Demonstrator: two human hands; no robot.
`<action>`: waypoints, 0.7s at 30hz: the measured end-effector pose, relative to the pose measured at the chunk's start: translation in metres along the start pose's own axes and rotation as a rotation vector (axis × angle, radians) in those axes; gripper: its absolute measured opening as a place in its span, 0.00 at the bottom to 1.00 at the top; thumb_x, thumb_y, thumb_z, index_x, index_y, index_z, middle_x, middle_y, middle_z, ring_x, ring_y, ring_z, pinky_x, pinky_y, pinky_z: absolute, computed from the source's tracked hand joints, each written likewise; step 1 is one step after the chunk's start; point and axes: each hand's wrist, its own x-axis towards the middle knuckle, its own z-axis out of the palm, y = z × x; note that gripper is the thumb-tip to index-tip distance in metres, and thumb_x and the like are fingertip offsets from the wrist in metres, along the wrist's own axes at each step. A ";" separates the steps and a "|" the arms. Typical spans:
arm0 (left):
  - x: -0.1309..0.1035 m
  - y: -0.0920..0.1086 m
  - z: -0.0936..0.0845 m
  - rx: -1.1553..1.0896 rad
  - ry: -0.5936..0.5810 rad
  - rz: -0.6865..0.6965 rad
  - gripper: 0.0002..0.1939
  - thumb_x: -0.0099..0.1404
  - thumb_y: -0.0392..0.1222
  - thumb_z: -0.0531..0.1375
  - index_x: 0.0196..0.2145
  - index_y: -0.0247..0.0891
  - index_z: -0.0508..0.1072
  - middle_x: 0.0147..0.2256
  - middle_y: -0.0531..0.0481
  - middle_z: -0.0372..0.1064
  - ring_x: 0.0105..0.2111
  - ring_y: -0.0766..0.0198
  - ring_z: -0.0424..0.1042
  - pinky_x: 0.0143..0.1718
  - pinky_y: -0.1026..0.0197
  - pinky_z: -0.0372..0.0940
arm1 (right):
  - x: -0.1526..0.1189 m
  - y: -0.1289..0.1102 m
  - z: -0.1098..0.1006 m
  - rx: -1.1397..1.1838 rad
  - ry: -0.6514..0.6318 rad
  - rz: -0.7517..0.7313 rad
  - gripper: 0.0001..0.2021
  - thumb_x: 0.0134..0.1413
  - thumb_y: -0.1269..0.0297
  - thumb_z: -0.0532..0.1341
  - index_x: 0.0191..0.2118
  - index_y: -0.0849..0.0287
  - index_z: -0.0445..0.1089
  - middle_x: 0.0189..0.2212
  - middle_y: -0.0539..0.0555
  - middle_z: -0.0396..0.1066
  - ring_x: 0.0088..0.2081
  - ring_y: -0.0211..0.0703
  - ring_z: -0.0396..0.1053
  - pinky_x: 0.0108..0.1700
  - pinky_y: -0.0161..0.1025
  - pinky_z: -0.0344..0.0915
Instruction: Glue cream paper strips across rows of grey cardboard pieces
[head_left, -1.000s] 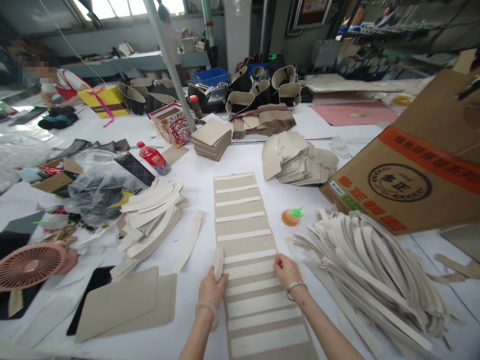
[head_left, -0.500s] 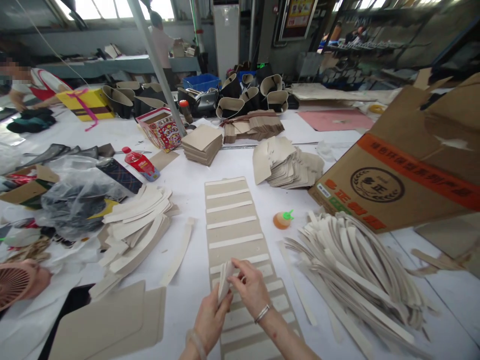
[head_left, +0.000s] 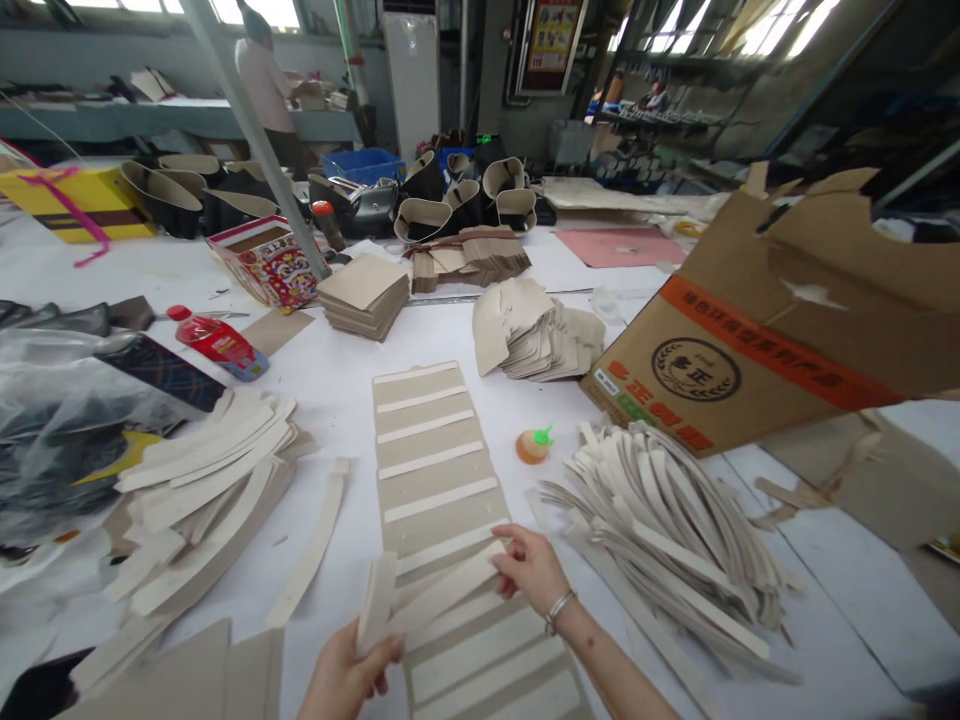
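My left hand is closed around a small bundle of pale strips standing up from its grip. My right hand pinches the right end of one pale strip, which slants up from the left hand. Below both hands lies a long column of overlapping beige boards with pale strips set crosswise on them at intervals. A single curved strip lies on the white table left of the column. To the right sits a small squeeze bottle with a green nozzle and amber liquid.
A big heap of loose strips spreads on the right, before a cardboard box. Curved pieces are piled on the left. Stacked boards, a red bottle and a slanted metal pole stand farther back.
My right hand has moved right, away from the left hand, drawing one strip out from the bundle. My left hand has shifted left and lower. The view has swung to the right.
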 end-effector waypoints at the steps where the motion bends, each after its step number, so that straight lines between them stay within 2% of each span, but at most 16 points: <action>1: 0.002 0.006 -0.003 -0.009 0.016 -0.001 0.21 0.46 0.61 0.58 0.22 0.38 0.68 0.16 0.53 0.66 0.16 0.66 0.63 0.19 0.64 0.58 | 0.007 0.000 -0.005 -0.011 -0.018 0.028 0.16 0.35 0.58 0.61 0.34 0.59 0.61 0.13 0.39 0.59 0.15 0.38 0.65 0.16 0.33 0.61; 4: 0.012 0.027 -0.005 -0.081 0.069 0.009 0.23 0.46 0.64 0.57 0.19 0.38 0.66 0.12 0.54 0.63 0.16 0.66 0.60 0.20 0.64 0.57 | 0.026 -0.002 -0.014 -0.044 -0.035 0.076 0.14 0.33 0.59 0.61 0.27 0.59 0.59 0.13 0.41 0.61 0.15 0.37 0.65 0.14 0.31 0.60; 7: 0.027 0.038 -0.005 -0.140 0.101 -0.003 0.23 0.46 0.63 0.58 0.19 0.38 0.64 0.12 0.54 0.62 0.15 0.68 0.58 0.19 0.64 0.55 | 0.042 -0.007 -0.016 -0.087 -0.044 0.101 0.11 0.37 0.61 0.60 0.26 0.57 0.56 0.11 0.40 0.60 0.12 0.34 0.62 0.12 0.29 0.57; 13: 0.055 0.032 -0.007 -0.148 0.172 -0.048 0.22 0.46 0.61 0.60 0.20 0.36 0.66 0.11 0.55 0.61 0.14 0.67 0.58 0.19 0.64 0.53 | 0.065 -0.013 -0.015 -0.198 -0.054 0.116 0.07 0.44 0.68 0.56 0.31 0.56 0.55 0.09 0.39 0.60 0.08 0.34 0.59 0.10 0.27 0.54; 17: 0.065 0.031 -0.009 -0.147 0.183 -0.062 0.21 0.46 0.58 0.61 0.21 0.36 0.66 0.12 0.55 0.61 0.14 0.68 0.58 0.18 0.64 0.53 | 0.074 -0.016 -0.016 -0.263 -0.056 0.124 0.05 0.45 0.69 0.56 0.31 0.58 0.58 0.12 0.41 0.63 0.12 0.34 0.62 0.13 0.28 0.57; 21: 0.071 0.032 -0.011 -0.120 0.195 -0.078 0.20 0.45 0.58 0.61 0.20 0.36 0.66 0.11 0.56 0.60 0.14 0.67 0.58 0.18 0.64 0.54 | 0.078 -0.019 -0.019 -0.371 -0.010 0.094 0.04 0.46 0.70 0.56 0.28 0.57 0.58 0.13 0.42 0.63 0.12 0.33 0.62 0.15 0.28 0.55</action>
